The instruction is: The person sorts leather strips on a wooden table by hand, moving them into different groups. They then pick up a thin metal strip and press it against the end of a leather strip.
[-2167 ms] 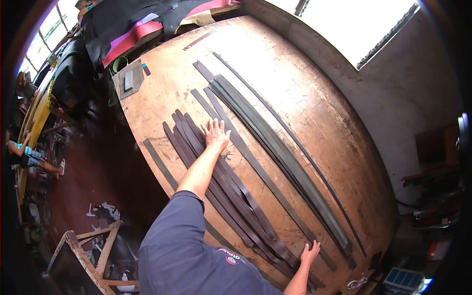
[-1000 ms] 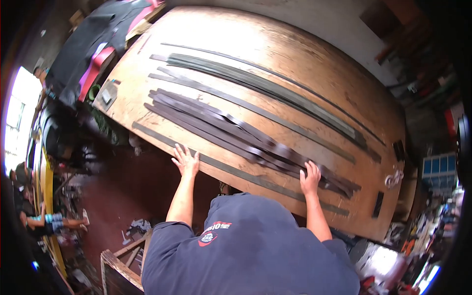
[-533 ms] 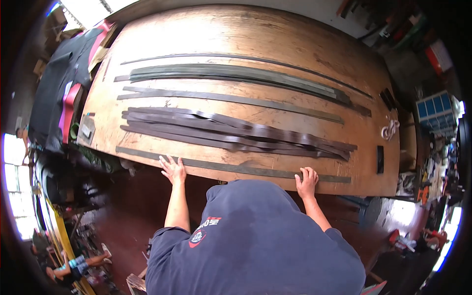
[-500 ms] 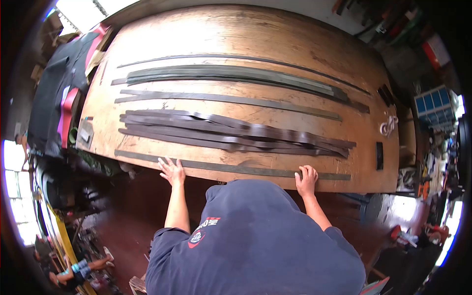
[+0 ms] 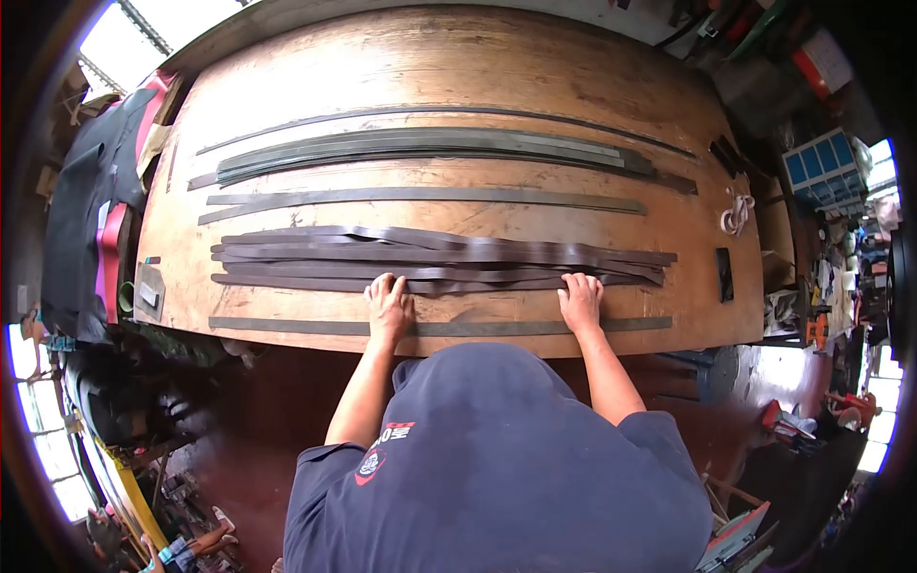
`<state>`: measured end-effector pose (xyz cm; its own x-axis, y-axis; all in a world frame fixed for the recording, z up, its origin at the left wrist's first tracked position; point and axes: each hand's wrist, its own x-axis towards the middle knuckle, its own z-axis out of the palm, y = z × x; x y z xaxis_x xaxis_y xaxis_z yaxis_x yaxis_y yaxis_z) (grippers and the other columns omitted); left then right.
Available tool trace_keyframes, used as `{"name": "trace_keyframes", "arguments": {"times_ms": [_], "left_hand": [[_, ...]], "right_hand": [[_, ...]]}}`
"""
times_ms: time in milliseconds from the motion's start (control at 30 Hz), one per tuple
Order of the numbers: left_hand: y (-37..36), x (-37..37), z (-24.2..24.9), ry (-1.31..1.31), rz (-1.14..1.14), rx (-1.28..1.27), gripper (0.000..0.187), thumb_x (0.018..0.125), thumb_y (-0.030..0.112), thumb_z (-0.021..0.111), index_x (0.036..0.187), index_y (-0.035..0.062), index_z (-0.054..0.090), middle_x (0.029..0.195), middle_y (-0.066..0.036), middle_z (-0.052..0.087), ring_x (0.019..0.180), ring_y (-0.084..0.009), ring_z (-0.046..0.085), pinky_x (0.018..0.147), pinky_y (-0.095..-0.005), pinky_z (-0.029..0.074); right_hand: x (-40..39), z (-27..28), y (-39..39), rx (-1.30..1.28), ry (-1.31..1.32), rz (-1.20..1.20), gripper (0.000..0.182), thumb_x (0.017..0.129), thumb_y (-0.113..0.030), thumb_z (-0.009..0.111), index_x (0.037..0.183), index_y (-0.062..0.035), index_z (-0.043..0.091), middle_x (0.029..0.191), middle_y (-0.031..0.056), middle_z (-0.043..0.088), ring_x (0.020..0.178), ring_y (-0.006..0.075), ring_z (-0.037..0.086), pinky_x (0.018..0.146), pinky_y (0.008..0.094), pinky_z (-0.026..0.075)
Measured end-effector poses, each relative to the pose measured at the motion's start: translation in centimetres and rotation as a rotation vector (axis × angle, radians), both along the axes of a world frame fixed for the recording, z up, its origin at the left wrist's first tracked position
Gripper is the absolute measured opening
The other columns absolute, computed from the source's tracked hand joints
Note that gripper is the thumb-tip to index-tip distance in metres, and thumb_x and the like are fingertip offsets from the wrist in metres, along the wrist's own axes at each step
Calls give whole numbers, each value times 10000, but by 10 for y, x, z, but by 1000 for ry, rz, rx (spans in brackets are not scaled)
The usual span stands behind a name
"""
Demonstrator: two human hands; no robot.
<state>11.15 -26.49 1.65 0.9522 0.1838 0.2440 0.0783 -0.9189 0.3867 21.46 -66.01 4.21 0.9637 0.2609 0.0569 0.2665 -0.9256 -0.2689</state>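
Note:
A loose bundle of dark brown leather strips (image 5: 458, 251) lies lengthwise across the wooden table. At its near edge, left of centre, my left hand (image 5: 390, 306) has its fingers curled over the front strip. Further right, my right hand (image 5: 581, 301) is closed on the same edge, its thumb hidden from view. Between the bundle and the table's front edge runs a single flat grey-brown strip (image 5: 516, 328), passing beneath both wrists.
Beyond the bundle lie a pair of grey strips (image 5: 430, 195), a stack of dark green-grey strips (image 5: 420, 143) and one thin strip (image 5: 439, 111). A white cord (image 5: 735, 212) and a black block (image 5: 724, 274) rest at the table's (image 5: 458, 57) right. Dark sheets (image 5: 76, 229) hang at left.
Both hands have moved forward from the single near strip to the front edge of the brown bundle. The left hand also shifted right, and its spread fingers have curled. The view has shifted slightly.

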Motion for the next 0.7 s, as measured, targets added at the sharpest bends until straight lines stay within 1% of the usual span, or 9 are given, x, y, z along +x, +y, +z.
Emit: {"name": "trace_keyframes", "arguments": {"times_ms": [100,200,233,333,400,433,467,533,700], "left_hand": [[-2,4,6,-28,17,2,427,714,183,707,1123,92,621,1152,-128,533,1130,-318,484,960,-469,346],[1,2,2,-7,8,16,339,721,172,695,1044,97,624,1079,-110,548,1080,-318,494,948,-472,350],[1,2,1,-54,3,31,305,726,171,690,1015,100,618,1042,-102,551,1055,-316,496,940,-473,352],[0,3,3,-11,19,17,296,728,167,685,1008,100,615,1049,-104,549,1059,-316,495,943,-472,351],[0,4,5,-10,15,27,291,725,164,686,999,100,610,1044,-107,545,1053,-317,495,931,-469,358],[0,5,6,8,18,28,288,724,165,688,993,100,608,1044,-111,543,1053,-318,494,921,-469,362],[0,5,6,26,22,29,285,724,166,689,988,101,606,1044,-114,541,1052,-318,493,912,-468,366],[1,6,9,45,15,33,284,723,166,689,986,100,605,1046,-118,538,1048,-318,492,901,-466,370],[-2,8,11,81,21,46,283,724,160,687,986,95,604,1052,-124,532,1039,-317,494,885,-463,374]], "right_hand": [[4,8,-11,18,1,17,356,792,-186,688,1128,-122,589,1161,64,514,1143,270,454,1039,453,307],[7,1,-32,20,-43,-7,379,800,-173,683,1154,-112,560,1187,79,498,1172,277,444,1052,479,308],[8,-2,-40,-18,-77,-14,380,805,-166,676,1161,-114,556,1190,79,498,1182,279,439,1060,490,303],[12,1,-54,-97,-127,-25,379,815,-153,662,1176,-117,551,1180,76,502,1184,280,438,1078,513,289],[20,4,-63,-156,-65,-58,384,798,-176,697,1156,-126,569,1142,50,519,1160,265,451,1074,515,294],[25,7,-67,-133,-43,-39,332,780,-181,716,1086,-130,598,1116,45,538,1143,260,462,1061,507,306],[28,8,-70,-130,-47,-43,332,780,-181,716,1086,-130,598,1116,45,538,1143,260,462,1061,507,306],[33,11,-74,-152,14,25,262,771,-187,723,1002,-132,612,1086,39,560,1132,258,475,1044,501,323],[41,24,-98,-205,24,35,222,761,-173,718,956,-125,624,1030,40,589,1115,264,494,1037,519,329]]}}
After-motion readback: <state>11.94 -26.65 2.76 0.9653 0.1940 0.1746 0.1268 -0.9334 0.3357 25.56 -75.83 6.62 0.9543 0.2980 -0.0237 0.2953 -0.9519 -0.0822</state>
